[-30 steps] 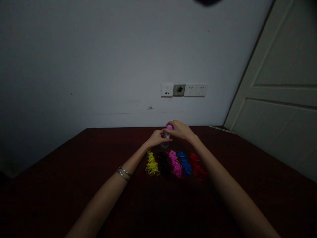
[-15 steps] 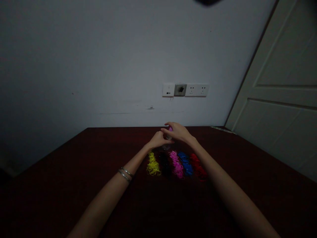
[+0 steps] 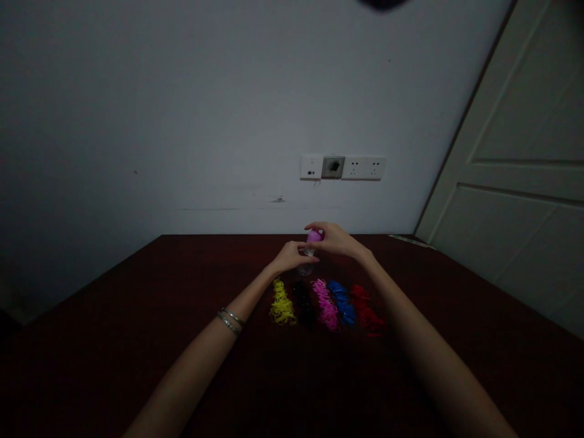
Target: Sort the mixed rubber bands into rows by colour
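Near the far edge of the table, my left hand (image 3: 292, 256) is wrapped round a small clear bottle (image 3: 305, 269). My right hand (image 3: 334, 238) has its thumb and fingers closed on the bottle's pinkish-purple cap (image 3: 314, 236). The bottle leans slightly to the right, and my fingers hide part of it. On the near side of my hands lie piles of what look like rubber bands: yellow (image 3: 283, 304), black (image 3: 305, 302), pink (image 3: 325, 305), blue (image 3: 342, 302) and red (image 3: 366, 311).
A dark reddish-brown table (image 3: 191, 274) meets a pale wall (image 3: 219, 121) at its back edge. Wall sockets (image 3: 364, 168) are set above the table. At the right stands a panelled door (image 3: 511, 176). A pale strip (image 3: 410, 241) lies at the table's back right.
My right hand has shifted slightly to the right and up, so more of the purple cap and bottle shows. My left hand has barely moved. The piles are unchanged.
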`<state>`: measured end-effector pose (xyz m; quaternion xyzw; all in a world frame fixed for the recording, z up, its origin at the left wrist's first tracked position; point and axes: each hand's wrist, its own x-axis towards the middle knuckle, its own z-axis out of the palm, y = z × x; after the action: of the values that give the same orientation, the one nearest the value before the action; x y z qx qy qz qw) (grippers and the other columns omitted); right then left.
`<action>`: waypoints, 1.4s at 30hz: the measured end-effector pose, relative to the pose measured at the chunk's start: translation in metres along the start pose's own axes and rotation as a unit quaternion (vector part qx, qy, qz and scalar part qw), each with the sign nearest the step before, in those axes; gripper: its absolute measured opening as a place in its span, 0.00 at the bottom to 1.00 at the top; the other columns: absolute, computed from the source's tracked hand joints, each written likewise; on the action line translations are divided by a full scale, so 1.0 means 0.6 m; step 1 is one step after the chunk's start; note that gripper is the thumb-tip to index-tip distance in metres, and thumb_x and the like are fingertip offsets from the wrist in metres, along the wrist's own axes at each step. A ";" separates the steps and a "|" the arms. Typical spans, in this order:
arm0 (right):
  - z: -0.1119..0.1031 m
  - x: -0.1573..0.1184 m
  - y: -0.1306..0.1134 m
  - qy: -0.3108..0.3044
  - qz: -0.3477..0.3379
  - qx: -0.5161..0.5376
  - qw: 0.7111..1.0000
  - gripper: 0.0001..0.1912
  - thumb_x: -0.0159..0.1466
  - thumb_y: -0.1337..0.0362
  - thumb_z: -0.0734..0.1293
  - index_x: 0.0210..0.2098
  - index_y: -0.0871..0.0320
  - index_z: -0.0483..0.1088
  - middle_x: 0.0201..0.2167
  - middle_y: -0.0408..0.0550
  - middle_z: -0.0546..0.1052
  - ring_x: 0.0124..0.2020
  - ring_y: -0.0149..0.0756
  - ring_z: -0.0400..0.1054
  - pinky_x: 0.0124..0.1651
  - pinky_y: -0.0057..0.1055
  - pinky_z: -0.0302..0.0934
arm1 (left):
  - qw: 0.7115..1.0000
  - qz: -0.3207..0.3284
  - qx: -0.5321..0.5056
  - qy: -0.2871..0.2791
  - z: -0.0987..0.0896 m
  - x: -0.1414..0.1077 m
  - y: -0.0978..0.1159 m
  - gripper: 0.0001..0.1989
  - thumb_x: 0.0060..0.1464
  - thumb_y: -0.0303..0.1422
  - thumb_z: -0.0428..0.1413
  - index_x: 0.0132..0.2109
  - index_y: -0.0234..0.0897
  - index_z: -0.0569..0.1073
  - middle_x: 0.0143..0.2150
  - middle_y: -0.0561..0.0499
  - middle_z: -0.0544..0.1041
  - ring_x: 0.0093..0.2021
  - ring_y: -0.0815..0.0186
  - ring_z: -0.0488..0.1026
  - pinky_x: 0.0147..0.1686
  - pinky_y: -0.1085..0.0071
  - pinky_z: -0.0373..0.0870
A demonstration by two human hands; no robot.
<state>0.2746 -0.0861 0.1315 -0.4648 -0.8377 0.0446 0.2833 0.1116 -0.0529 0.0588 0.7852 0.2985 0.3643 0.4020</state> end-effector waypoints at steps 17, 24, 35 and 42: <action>-0.007 0.003 0.008 0.006 -0.001 0.019 1.000 0.17 0.55 0.60 0.67 0.43 0.61 0.72 0.37 0.51 0.76 0.35 0.35 0.68 0.38 0.30 0.59 | 1.000 -0.008 0.003 0.011 0.003 0.001 -0.009 0.21 0.39 0.37 0.64 0.41 0.28 0.75 0.34 0.46 0.76 0.33 0.66 0.72 0.35 0.69 0.67; 0.010 0.006 0.018 0.029 -0.035 0.070 0.997 0.24 0.53 0.61 0.69 0.49 0.58 0.68 0.47 0.52 0.72 0.45 0.37 0.66 0.47 0.33 0.60 | 1.000 -0.001 0.025 0.016 0.003 0.002 -0.006 0.21 0.40 0.38 0.63 0.40 0.29 0.75 0.34 0.45 0.77 0.35 0.64 0.72 0.36 0.68 0.67; 0.012 0.007 0.014 0.024 0.031 -0.072 0.997 0.21 0.58 0.49 0.62 0.36 0.62 0.73 0.29 0.53 0.74 0.31 0.37 0.66 0.35 0.31 0.56 | 1.000 -0.013 -0.013 0.023 0.003 0.003 -0.009 0.19 0.38 0.35 0.64 0.38 0.28 0.75 0.34 0.46 0.77 0.33 0.66 0.72 0.35 0.70 0.67; 0.003 0.005 0.017 0.010 -0.025 0.019 0.999 0.19 0.57 0.61 0.65 0.48 0.61 0.69 0.40 0.53 0.75 0.37 0.36 0.67 0.40 0.32 0.60 | 0.999 -0.018 -0.037 0.016 -0.002 0.002 -0.011 0.20 0.38 0.34 0.64 0.40 0.28 0.75 0.34 0.47 0.76 0.34 0.66 0.72 0.37 0.70 0.67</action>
<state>0.2799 -0.0776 0.1281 -0.4387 -0.8452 0.0486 0.3013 0.1101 -0.0485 0.0542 0.7583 0.3050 0.3808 0.4323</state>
